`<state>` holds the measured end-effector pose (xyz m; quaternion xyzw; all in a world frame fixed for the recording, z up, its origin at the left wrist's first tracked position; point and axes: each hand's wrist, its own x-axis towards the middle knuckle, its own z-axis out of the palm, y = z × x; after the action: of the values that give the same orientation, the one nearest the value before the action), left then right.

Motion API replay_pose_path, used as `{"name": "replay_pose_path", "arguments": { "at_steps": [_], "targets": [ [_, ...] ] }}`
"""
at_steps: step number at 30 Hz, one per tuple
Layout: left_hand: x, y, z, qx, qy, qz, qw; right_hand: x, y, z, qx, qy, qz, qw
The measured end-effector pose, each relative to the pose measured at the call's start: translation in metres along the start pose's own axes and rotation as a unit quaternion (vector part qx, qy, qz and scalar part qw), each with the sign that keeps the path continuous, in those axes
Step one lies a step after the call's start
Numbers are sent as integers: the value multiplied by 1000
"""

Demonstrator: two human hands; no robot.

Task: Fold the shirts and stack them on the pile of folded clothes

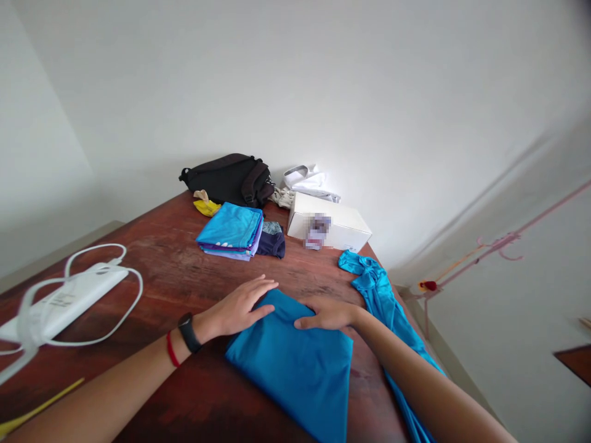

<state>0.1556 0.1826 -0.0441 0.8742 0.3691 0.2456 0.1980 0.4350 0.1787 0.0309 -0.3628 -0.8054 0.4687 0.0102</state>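
A folded piece of shiny blue cloth (295, 360) lies on the wooden table in front of me, its near corner pointing towards me. My left hand (242, 307) rests at its upper left edge, fingers stretched out and the thumb lying on the fabric. On the far right part of the cloth is my right hand (327, 312), its thumb apart from the index finger; the other fingers are largely hidden. Beyond my hands sits a stack of folded clothes (231, 224), blue on top with purple and lilac layers below. A long, rumpled blue garment (388, 301) stretches along the right table edge.
A black backpack (226, 178), a yellow cloth (206, 207), a dark patterned garment (272, 240), a white box (330, 215) and a white bag (307, 178) stand at the back. Left is a white power strip (78, 298) with looped cable. A pink rod (498, 243) is beyond the right edge.
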Motion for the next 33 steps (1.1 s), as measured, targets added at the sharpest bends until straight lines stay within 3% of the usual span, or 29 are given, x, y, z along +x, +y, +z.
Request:
{"name": "replay_pose_path", "arguments": {
  "at_steps": [9, 13, 17, 21, 24, 27, 30, 33],
  "targets": [
    [1, 8, -2, -51, 27, -3, 998, -12, -8, 15, -13, 116, -12, 993],
    [6, 12, -5, -193, 21, -37, 980, -22, -21, 13, -12, 153, -60, 986],
    [12, 7, -5, -403, 12, -118, 908, -30, -42, 8, 14, 208, -67, 976],
    [17, -7, -7, -588, 3, -240, 772, -24, -56, 2, 75, 270, -71, 957],
    [16, -16, -9, -658, -19, -288, 696, -13, -61, 0, 140, 306, -64, 940],
    [13, -14, -11, -702, -89, -281, 649, 3, -65, 0, 236, 326, -48, 914],
    [10, -1, -12, -729, -179, -226, 621, 21, -71, -2, 304, 335, -60, 890],
    [8, 12, -22, -757, -145, -164, 615, 44, -75, -10, 340, 363, -88, 863]
  ]
}}
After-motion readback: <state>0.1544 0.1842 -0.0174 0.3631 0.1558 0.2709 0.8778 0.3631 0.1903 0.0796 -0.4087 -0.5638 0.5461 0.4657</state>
